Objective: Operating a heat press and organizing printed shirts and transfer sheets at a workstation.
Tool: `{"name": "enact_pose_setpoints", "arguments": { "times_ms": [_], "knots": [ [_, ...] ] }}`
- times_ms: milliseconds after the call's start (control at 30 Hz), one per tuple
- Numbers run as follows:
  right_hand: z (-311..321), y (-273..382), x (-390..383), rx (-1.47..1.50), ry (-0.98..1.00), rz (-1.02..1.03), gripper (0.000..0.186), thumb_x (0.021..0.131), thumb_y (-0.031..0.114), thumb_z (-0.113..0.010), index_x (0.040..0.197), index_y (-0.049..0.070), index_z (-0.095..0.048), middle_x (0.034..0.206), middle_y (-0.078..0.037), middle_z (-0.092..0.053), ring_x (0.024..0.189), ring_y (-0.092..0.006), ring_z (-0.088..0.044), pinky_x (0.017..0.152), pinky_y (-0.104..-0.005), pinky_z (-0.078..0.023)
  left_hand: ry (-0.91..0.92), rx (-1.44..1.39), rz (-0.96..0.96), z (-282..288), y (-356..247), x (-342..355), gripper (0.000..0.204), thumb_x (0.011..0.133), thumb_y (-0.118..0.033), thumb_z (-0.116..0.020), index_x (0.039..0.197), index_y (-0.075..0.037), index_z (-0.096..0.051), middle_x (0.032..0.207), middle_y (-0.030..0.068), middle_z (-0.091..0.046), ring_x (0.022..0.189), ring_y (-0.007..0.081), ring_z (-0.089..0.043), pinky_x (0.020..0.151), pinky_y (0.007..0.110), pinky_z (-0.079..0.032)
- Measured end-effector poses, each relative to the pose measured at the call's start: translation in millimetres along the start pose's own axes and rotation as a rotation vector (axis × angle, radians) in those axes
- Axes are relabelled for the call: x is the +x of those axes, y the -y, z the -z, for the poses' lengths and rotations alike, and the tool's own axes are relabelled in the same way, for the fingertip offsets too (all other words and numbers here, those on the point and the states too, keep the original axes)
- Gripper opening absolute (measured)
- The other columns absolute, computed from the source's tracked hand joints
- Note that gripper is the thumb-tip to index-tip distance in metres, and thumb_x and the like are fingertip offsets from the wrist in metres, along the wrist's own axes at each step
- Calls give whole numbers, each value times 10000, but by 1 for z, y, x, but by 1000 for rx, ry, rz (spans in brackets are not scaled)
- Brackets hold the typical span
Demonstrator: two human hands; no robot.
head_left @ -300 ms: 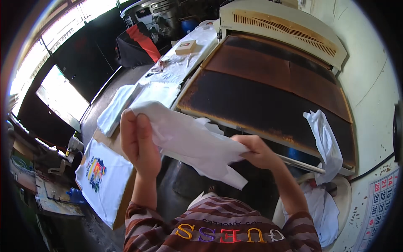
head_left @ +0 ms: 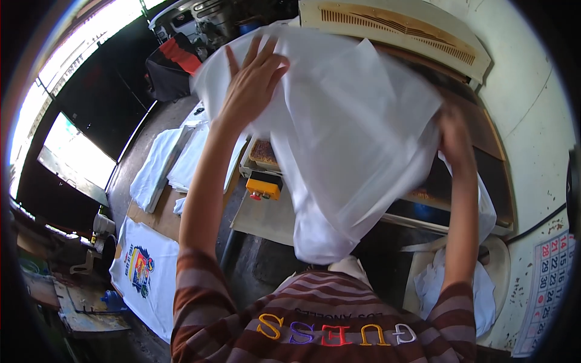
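A broad white cloth [head_left: 357, 127] is spread in the air in front of me, its surface blurred and its lower part bunched in a hanging fold. My left hand [head_left: 257, 78] is on its upper left part, thumb and forefinger pinched on the fabric while the other fingers stretch out. At the right edge my right hand [head_left: 454, 136] grips the cloth, smeared by motion. Behind it, the dark bed of a flat machine [head_left: 484, 130] with a cream vented hood [head_left: 393, 30] is largely covered from sight.
A white T-shirt with a colourful print [head_left: 145, 272] lies at the left, below folded white cloths [head_left: 158, 169]. A yellow box with a red button [head_left: 264, 186] sits on the machine's front. At right, a pale tub [head_left: 499, 272] holds white fabric [head_left: 451, 284]; a calendar [head_left: 544, 290] hangs beside it.
The bunched cloth has opened out into a wide sheet. Both hands have risen and moved apart, the left upward and the right outward. The view has shifted slightly.
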State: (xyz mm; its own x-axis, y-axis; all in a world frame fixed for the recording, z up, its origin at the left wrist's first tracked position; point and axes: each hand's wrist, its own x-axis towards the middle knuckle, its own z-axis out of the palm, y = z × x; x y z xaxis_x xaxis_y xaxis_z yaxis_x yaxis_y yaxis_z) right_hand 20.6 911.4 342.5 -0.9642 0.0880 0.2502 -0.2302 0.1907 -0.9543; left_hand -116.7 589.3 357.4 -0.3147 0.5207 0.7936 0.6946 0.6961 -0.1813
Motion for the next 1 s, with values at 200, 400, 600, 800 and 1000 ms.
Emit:
{"name": "enact_pose_setpoints", "arguments": {
  "times_ms": [200, 400, 600, 800, 1000],
  "knots": [
    [126, -129, 31, -346, -635, -201, 444, 778, 406, -585, 974, 12, -528, 859, -65, -545, 695, -111, -539, 560, -233, -437, 19, -464, 239, -111, 10, -25, 190, 790, -108, -552, 977, -70, -554, 1148, 172, -509, 1057, 332, -488, 882, 367, -377],
    [67, -197, -52, -250, -546, -383, 156, 813, 190, -538, 881, 50, -555, 757, -37, -571, 526, -87, -533, 415, -199, -419, 306, -600, 577, -137, -40, -155, 68, 770, -81, -530, 795, -40, -579, 790, 143, -578, 731, 308, -578, 630, 367, -465],
    [-9, -210, -67, -525, -514, -270, 101, 763, 104, -553, 735, 8, -565, 620, -102, -586, 502, -178, -580, 460, -288, -442, 816, -683, 950, -136, -102, -202, 292, 795, -316, -543, 839, -33, -600, 758, 134, -626, 765, 311, -597, 672, 385, -461],
    [-55, -211, -53, -964, -388, -412, 226, 732, 249, -603, 698, 28, -569, 702, -170, -596, 681, -335, -590, 585, -410, -465, 739, -592, 908, -162, -117, -196, 327, 791, -298, -562, 938, -8, -597, 736, 132, -627, 703, 273, -609, 641, 349, -457],
    [-91, -219, -59, -1098, -246, -513, 287, 718, 284, -600, 685, 1, -569, 716, -186, -602, 717, -339, -598, 619, -422, -477, 767, -1018, 1066, -200, -142, -212, 320, 774, -295, -585, 901, -3, -612, 775, 139, -637, 737, 247, -621, 663, 343, -471]
  ]
}}
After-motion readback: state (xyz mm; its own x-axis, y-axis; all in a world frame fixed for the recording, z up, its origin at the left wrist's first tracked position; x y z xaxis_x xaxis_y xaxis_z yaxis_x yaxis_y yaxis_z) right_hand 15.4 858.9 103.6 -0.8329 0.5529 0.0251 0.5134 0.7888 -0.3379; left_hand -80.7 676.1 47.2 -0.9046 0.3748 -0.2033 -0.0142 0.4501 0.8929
